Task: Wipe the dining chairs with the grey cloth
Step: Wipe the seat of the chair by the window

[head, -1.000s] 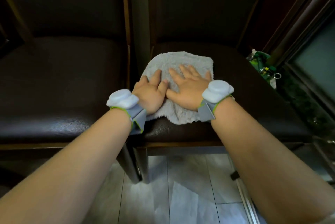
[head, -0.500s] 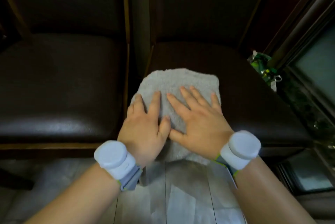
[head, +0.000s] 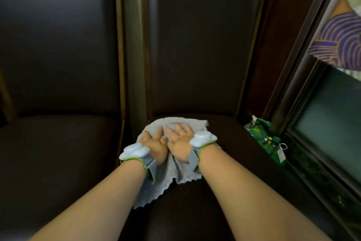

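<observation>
Grey cloth (head: 172, 174) lies on the seat of the right dining chair (head: 230, 162), at the seat's left side and toward the back edge, close under the backrest (head: 195, 45). Its far part is spread flat, and its near part is wrinkled and comes to a loose corner that reaches the left edge of the seat. Both hands press on the far part of the cloth, side by side, with the thumbs almost touching. The left hand (head: 154, 143) is flat with the palm down and the fingers stretched toward the backrest; its grip is wide and holds nothing, it only pushes on the cloth. The right hand (head: 180, 138) is in the same way flat and spread, with a wide grip and nothing closed inside it. Each wrist carries a pale blue device on a grey band with a green edge. The left dining chair (head: 58, 152) stands just beside the right one, with a narrow gap between their frames, and its dark seat has nothing on it. At the right edge of the right seat, between the chair and a dark wooden cabinet (head: 322, 123) with glass, sits a green package (head: 267, 141); what it is I cannot tell.
</observation>
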A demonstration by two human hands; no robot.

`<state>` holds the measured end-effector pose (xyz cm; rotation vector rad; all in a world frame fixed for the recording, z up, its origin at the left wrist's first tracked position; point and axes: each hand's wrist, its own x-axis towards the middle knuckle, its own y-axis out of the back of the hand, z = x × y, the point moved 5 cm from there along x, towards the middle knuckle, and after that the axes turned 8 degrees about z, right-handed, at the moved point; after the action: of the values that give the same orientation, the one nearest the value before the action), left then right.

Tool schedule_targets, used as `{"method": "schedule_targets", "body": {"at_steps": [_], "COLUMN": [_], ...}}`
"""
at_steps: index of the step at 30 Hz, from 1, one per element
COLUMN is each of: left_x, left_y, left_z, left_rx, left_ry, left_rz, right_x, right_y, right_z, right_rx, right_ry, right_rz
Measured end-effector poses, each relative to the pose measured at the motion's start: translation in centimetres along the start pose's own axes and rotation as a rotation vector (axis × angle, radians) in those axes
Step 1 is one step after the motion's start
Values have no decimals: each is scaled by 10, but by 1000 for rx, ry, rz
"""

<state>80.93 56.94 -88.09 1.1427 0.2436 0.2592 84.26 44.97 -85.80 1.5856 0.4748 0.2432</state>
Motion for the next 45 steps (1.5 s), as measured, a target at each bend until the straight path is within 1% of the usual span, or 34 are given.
{"method": "schedule_targets", "body": {"at_steps": [3, 5, 7, 9, 11, 12, 13, 15, 17, 20, 22, 24, 25, 27, 29, 31, 33, 36, 38, 42, 45], "left_x": [13, 26, 39, 47, 47, 47, 49, 53, 50, 54, 63, 75, 80, 89, 94, 98, 97, 98, 96, 86, 79], "left_y": [4, 3, 3, 7, 15, 19, 20, 15, 7, -22, -34, -40, -41, -46, -46, -47, -49, -52, -51, -50, -53], "left_z": [-5, -14, -22, -15, 3, 7, 19, 47, 78, 132, 156, 166, 170, 174, 177, 182, 188, 190, 190, 191, 193], "left_rx": [-142, -230, -131, 48, 152, 145, 138, 167, 209, 293, 343, 349, 352, 373, 378, 391, 404, 358, 363, 425, 407], "left_ry": [58, 144, 188, 180, 101, 57, -10, -187, -329, -434, -416, -368, -349, -325, -332, -346, -356, -319, -285, -258, -283], "left_rz": [14, 52, 79, 135, 225, 251, 250, 204, 127, 96, 75, 57, 56, 55, 77, 98, 100, 97, 79, 44, 18], "right_x": [20, 33, 47, 58, 71, 80, 93, 110, 91, 68, 58, 51, 52, 55, 55, 48, 43, 48, 49, 42, 37], "right_y": [9, 15, 21, 24, 19, 12, 4, -4, 9, 16, 19, 24, 26, 26, 24, 24, 22, 24, 24, 19, 16], "right_z": [-8, -10, -12, -10, -6, -5, 11, 61, 102, 157, 174, 181, 186, 197, 209, 224, 234, 239, 235, 228, 229], "right_rx": [0, 7, 24, -18, -44, -33, -38, -6, 52, 83, 185, 225, 231, 323, 364, 515, 602, 603, 556, 380, 379], "right_ry": [78, 115, 146, 174, 190, 174, 126, -39, -143, -211, -215, -169, -136, -88, -76, -98, -106, -139, -160, -223, -272], "right_rz": [23, 27, 41, 61, 39, 29, 44, 102, 153, 147, 174, 188, 169, 143, 130, 200, 232, 271, 247, 171, 162]}}
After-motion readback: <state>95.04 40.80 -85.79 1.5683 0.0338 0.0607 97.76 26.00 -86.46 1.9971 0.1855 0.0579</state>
